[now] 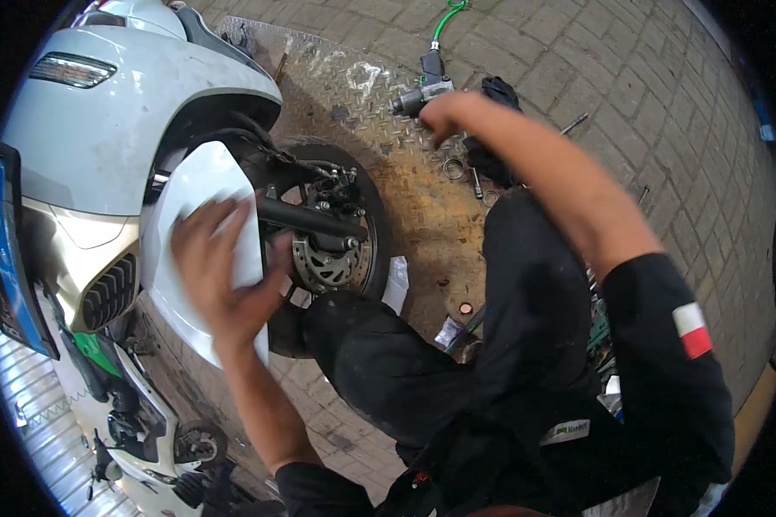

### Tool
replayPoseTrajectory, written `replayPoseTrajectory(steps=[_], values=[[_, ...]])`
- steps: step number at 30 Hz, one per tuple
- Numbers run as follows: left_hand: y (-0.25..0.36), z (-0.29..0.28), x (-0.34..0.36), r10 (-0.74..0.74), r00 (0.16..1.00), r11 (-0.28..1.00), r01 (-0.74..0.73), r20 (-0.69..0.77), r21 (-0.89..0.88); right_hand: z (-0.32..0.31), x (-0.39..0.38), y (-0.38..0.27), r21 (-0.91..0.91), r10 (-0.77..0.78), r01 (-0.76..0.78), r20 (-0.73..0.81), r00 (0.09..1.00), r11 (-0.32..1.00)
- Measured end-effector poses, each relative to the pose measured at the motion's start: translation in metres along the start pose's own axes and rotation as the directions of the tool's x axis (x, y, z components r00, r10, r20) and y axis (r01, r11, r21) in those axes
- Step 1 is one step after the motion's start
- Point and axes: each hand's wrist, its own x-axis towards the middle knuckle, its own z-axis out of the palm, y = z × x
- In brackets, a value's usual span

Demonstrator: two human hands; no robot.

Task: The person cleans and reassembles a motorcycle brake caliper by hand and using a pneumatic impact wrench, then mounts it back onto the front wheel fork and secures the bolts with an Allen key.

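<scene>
My left hand (220,267), blurred by motion, is over the white front fender (211,177) of a pale scooter; its thumb and fingers are apart. Whether it touches the fender I cannot tell. Just beyond the fender are the front tyre (378,215) and brake disc (328,258). My right hand (453,112) reaches far forward to an air impact wrench (422,96) with a green hose (444,24). That hand overlaps the wrench's body, fingers pointing down and partly hidden, so its grip is unclear. The wrench's handle points away from me.
Beside the wheel lies a worn metal plate (435,233) with a socket extension (477,183), a ring (453,168) and a dark cloth (491,159). A small copper-coloured cap (466,308) sits near my knees. Another scooter (138,414) stands at lower left.
</scene>
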Motion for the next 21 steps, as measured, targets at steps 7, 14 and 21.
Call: replayPoseTrajectory(steps=[7,14,21], values=[[0.029,-0.032,-0.134,-0.453,0.860,0.836,0.318,-0.234,-0.447,0.150,-0.054,0.034,0.234,-0.024,0.020,0.016,1.000,0.972],[0.136,0.049,-0.107,-0.582,0.664,0.231,0.689,0.470,-0.687,0.232,-0.040,-0.004,0.509,0.407,-0.221,-0.288,0.867,0.832],[0.152,0.093,-0.068,-0.675,0.366,-0.512,0.393,0.640,-0.764,0.069,-0.117,-0.089,0.623,0.015,0.637,-0.720,0.694,0.455]])
